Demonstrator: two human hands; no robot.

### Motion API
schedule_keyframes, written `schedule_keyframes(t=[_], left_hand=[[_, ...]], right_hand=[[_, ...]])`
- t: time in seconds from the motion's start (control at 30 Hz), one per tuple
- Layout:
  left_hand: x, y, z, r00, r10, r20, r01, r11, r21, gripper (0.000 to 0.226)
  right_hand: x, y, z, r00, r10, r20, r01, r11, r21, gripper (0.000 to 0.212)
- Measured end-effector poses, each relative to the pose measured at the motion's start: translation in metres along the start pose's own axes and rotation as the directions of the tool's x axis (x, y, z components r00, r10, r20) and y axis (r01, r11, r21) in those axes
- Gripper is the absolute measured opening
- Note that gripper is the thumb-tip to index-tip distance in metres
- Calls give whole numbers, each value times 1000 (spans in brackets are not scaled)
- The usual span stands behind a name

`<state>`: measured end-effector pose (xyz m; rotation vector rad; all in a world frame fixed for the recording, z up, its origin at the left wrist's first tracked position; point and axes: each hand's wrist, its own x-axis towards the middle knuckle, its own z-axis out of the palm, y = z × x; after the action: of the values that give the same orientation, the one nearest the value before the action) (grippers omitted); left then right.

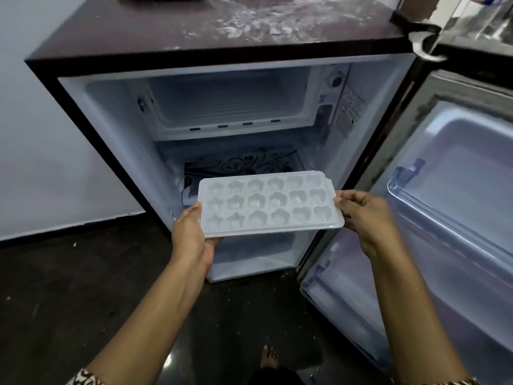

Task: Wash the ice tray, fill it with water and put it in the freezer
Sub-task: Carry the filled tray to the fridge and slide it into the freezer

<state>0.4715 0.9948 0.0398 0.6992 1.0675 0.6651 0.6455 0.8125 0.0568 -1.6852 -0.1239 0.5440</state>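
A white ice tray [268,204] with several star- and heart-shaped cells is held level in front of the open small fridge. My left hand [191,232] grips its left end from below and the side. My right hand [363,215] pinches its right end. The freezer compartment [227,107] sits at the top of the fridge interior, above the tray, with its front open. Whether the cells hold water I cannot tell.
The fridge door [449,207] stands open to the right, with shelves on its inside. The dark fridge top [222,26] looks wet or dusty. A patterned glass shelf [244,162] lies below the freezer. A white wall is at left, a dark floor below, my foot [269,357] on it.
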Motion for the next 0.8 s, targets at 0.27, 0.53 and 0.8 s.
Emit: schedule_keyframes(t=[0.27,0.53,0.8], left_hand=[[23,16,20,998,39,-45,-41,998,-47,16],[52,29,41,994,80,-76,-85,994,-64,17],[90,40,55,994,102,-37,-104,992,-65,18]], right_hand=[[46,-18,20,998,-14,60,15,1000,-13,8],[87,-33,37,994,-40,105,46,997,-60,12],[124,-44,53,985,-87,148,97,994,-58,17]])
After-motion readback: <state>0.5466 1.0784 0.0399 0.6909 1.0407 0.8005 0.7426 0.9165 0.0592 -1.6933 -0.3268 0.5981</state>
